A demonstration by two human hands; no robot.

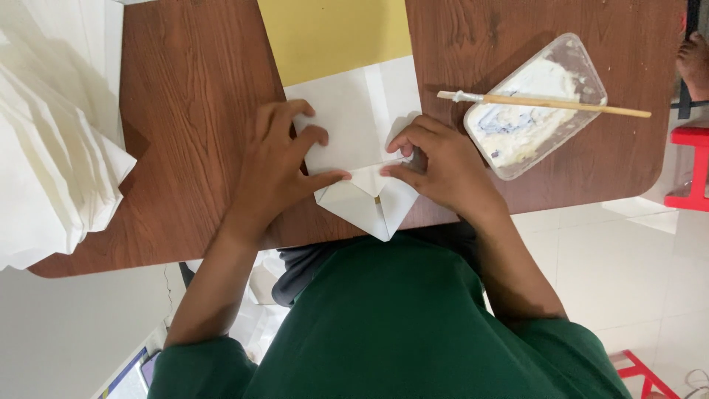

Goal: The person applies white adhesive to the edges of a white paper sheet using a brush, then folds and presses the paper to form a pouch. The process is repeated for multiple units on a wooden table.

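While both hands press down, a white paper sheet (354, 118) is being folded at the near edge of a brown wooden surface (192, 111). The left hand (277, 159) is laid flat on the sheet, fingers spread and thumb stretched toward the fold, apparently to keep the paper from sliding. The right hand (443, 166) is curled, its fingertips pinching down on the crease; neither grip is closed around anything, both only bear on the paper. Two corners have been turned inward so that a triangular flap (365, 203) is formed, its tip pointing toward the person and reaching just past the surface edge. The sheet's long axis runs away from the person, and its far end lies over a yellow sheet (332, 33), seemingly kept beneath as a backing.

To the right, near the hand but apart from it, a clear plastic tub (535, 107) of white paste is set, with a wooden brush (543, 103) laid across its rim, its paste-coated end toward the paper, probably for easy reach. At the left, a fanned stack (52, 148) of white folded paper is kept well apart.
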